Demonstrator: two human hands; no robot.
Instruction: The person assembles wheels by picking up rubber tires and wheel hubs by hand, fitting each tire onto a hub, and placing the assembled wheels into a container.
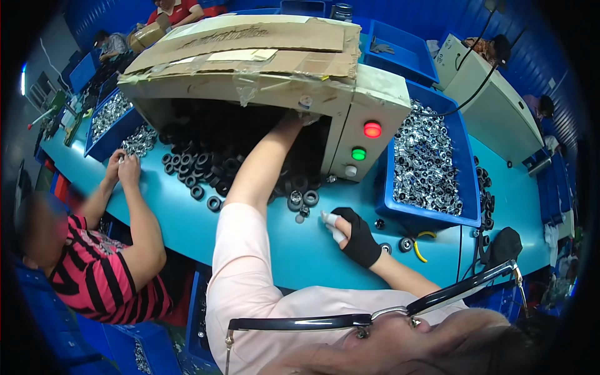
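Observation:
My left arm reaches forward into the dark opening of a beige machine box [369, 94] topped with cardboard. My left hand [292, 120] is mostly hidden under the opening's upper edge, above a heap of black rubber rings [206, 164] that spills onto the teal table [294, 250]. My right hand [350, 232], in a black glove with white-taped fingertips, rests on the table with its fingers curled together and nothing visible in them. Its fingertips point toward a few loose black rings [302, 200] just to the left.
A blue bin [465, 187] of shiny metal rings stands right of the box, which carries a red light [372, 129] and a green light [358, 153]. Yellow-handled pliers [422, 244] lie nearby. At left, a person in a striped shirt [103, 275] handles silver parts [140, 140].

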